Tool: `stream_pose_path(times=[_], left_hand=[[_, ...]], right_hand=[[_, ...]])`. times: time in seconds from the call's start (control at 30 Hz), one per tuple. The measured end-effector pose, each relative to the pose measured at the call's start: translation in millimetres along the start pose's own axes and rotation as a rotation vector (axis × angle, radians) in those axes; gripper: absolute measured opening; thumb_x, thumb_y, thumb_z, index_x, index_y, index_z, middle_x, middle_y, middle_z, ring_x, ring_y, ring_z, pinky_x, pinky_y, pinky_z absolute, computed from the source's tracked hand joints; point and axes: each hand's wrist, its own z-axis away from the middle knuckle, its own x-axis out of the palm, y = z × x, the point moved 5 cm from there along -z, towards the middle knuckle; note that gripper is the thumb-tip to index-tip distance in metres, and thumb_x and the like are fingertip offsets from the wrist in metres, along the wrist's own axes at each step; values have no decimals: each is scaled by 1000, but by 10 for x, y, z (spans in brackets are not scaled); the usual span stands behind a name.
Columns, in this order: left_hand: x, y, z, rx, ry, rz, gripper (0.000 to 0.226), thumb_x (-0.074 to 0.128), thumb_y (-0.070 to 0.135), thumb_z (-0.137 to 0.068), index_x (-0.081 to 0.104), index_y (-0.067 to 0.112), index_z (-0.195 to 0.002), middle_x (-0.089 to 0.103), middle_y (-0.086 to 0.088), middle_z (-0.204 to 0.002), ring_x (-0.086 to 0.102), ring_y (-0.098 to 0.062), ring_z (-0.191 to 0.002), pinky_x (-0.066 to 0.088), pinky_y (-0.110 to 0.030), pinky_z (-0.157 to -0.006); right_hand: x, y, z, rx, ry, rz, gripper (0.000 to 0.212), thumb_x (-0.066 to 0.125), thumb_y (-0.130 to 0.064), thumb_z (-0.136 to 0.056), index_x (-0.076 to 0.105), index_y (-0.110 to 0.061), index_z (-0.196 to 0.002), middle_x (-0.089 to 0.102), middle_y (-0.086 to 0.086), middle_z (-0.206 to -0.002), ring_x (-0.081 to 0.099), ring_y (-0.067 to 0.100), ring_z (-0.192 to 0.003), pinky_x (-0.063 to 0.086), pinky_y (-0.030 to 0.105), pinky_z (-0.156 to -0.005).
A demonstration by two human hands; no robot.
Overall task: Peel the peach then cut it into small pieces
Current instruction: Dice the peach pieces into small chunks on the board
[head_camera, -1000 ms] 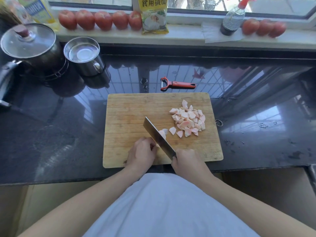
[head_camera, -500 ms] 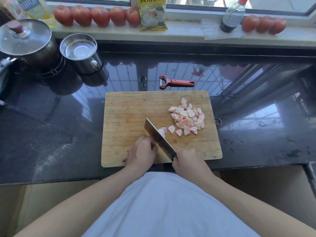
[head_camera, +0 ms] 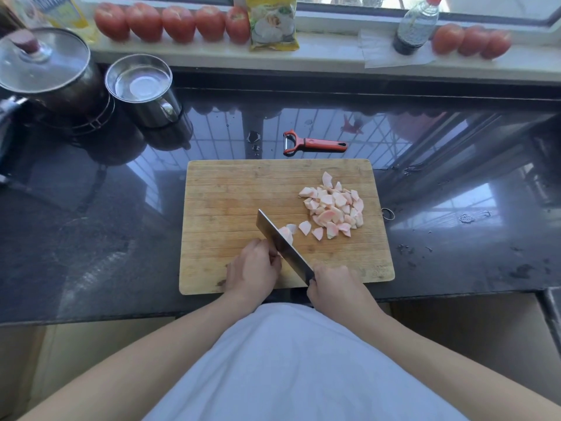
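In the head view, a cleaver (head_camera: pixel 283 247) is gripped at its handle by the right hand (head_camera: pixel 335 288), while the last bit of peach (head_camera: pixel 286 234) is pinned under the curled fingers of the left hand (head_camera: pixel 253 270), against the blade. Cut pieces (head_camera: pixel 334 208) are heaped beyond the right hand on the cutting board (head_camera: pixel 230 192). The peeled flesh is judged soft, wet and slippery, best held with fingertips tucked back.
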Motion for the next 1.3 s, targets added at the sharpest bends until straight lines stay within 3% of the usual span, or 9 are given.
stream_pose_path(times=[0.27, 0.47, 0.6, 0.73, 0.83, 0.9, 1.03, 1.2, 1.3], left_hand=[[-16, 20, 11, 14, 6, -2, 12, 58, 28, -99, 69, 23, -102, 64, 0, -110, 63, -30, -100, 51, -42, -79], [-22, 18, 8, -5, 15, 21, 11, 58, 31, -98, 65, 25, -93, 65, 2, -107, 63, -31, -99, 53, -44, -81], [-29, 15, 10, -22, 28, 32, 11, 59, 30, -97, 66, 26, -90, 66, 2, -103, 63, -29, -95, 53, -43, -79], [-40, -33, -9, -33, 26, 74, 12, 60, 26, -99, 66, 27, -88, 65, 8, -100, 61, -19, -92, 50, -37, -74], [-74, -96, -57, -62, -28, 175, 9, 64, 24, -99, 72, 26, -96, 68, 10, -100, 61, -14, -93, 45, -30, -74], [-138, -165, -54, -139, -50, 334, 9, 64, 22, -100, 73, 26, -98, 71, 10, -95, 67, -16, -87, 52, -32, -72], [-324, -410, 52, -340, 18, 559, 16, 56, 21, -105, 71, 27, -102, 75, -4, -87, 70, -18, -68, 53, -27, -57], [-511, -668, 137, -455, 101, 710, 21, 56, 12, -102, 73, 22, -102, 74, -9, -87, 66, -20, -66, 60, -35, -64], [-561, -690, 147, -469, 102, 739, 21, 57, 9, -101, 74, 19, -100, 74, -11, -89, 66, -21, -67, 64, -45, -77]], right_hand=[[32, -4, -29, -9, -2, 20, 15, 46, -18, -99, 58, -10, -96, 65, 12, -86, 56, 30, -75, 46, 38, -65], [83, -29, -82, -41, -6, 55, 16, 45, -12, -99, 48, -13, -83, 43, 3, -65, 49, 29, -67, 36, 35, -57], [20, -108, -175, -56, 40, -11, 15, 45, -12, -99, 50, -13, -84, 52, 7, -72, 55, 31, -71, 44, 37, -59], [-135, -28, -203, -16, 148, -103, 19, 46, -24, -101, 60, -13, -95, 65, 11, -84, 63, 33, -77, 57, 43, -67], [-245, 108, -221, 8, 205, -135, 22, 47, -27, -100, 62, -13, -96, 63, 11, -81, 62, 34, -75, 57, 43, -67], [-281, 139, -198, -4, 206, -126, 21, 47, -25, -99, 62, -12, -93, 61, 10, -79, 61, 34, -75, 57, 43, -66], [-231, 59, -144, -63, 189, -15, 17, 45, -24, -99, 56, -15, -89, 63, 11, -81, 61, 34, -76, 49, 38, -60], [-59, -120, -213, -109, 128, -10, 17, 43, -19, -101, 51, -17, -86, 55, 4, -75, 57, 28, -69, 38, 33, -49], [-107, -113, -280, -58, 167, -55, 18, 44, -19, -101, 61, -15, -95, 57, 3, -79, 60, 27, -75, 47, 35, -56]])
